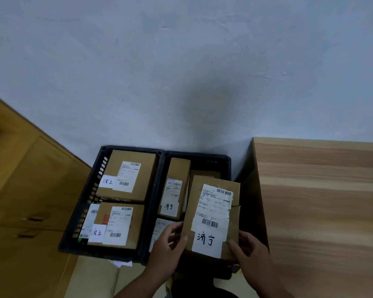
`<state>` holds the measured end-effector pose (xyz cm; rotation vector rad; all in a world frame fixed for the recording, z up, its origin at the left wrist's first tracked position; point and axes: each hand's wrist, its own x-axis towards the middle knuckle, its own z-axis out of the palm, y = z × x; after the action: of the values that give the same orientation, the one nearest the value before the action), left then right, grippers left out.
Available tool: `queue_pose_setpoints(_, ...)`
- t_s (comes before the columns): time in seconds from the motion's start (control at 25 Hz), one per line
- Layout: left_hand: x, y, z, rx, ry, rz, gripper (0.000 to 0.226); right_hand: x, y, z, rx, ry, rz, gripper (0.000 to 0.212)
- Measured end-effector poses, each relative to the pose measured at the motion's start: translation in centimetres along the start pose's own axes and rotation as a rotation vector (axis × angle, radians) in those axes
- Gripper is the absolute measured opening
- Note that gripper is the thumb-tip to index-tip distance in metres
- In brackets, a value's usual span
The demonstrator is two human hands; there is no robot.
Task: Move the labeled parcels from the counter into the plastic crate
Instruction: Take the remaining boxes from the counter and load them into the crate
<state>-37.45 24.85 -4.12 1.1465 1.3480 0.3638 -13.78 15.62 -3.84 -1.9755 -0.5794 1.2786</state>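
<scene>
I hold a brown cardboard parcel point(211, 214) with white shipping labels and a handwritten tag, tilted over the right black plastic crate point(225, 161). My left hand point(168, 248) grips its near left corner, thumb on top. My right hand point(249, 251) grips its near right corner. Beneath and beside it in that crate stands a narrow labeled parcel point(174, 188), with a flat white-labeled one point(159, 227) partly hidden by my left hand. The left black crate point(95, 181) holds two labeled boxes, one at the back point(127, 175) and one at the front point(119, 224).
A light wooden counter point(323, 201) stands to the right of the crates. A yellow-brown wooden cabinet point(26, 190) with drawer handles is on the left. A pale wall rises behind. Flat cardboard point(95, 278) lies on the floor in front of the crates.
</scene>
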Motion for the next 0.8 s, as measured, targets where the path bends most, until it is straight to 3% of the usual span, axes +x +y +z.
queue_pose_setpoints(0.2,8.4,0.6,0.3,0.136,0.009,-0.006,0.035,8.2,-2.2,1.7,-0.050,-0.025,-0.026,0.036)
queue_pose_setpoints(0.52,23.3,-2.3,2.9,0.317,0.041,0.063,0.041,21.8,-0.7,5.3,-0.131,0.173,-0.048,0.027)
queue_pose_setpoints(0.68,25.6,-4.7,2.9,0.465,0.077,0.092,0.050,24.1,1.4,7.8,-0.188,0.207,-0.049,0.025)
queue_pose_setpoints(0.8,25.6,-5.5,3.4,0.548,0.070,0.124,0.056,25.1,2.2,9.3,-0.217,0.268,-0.036,0.035)
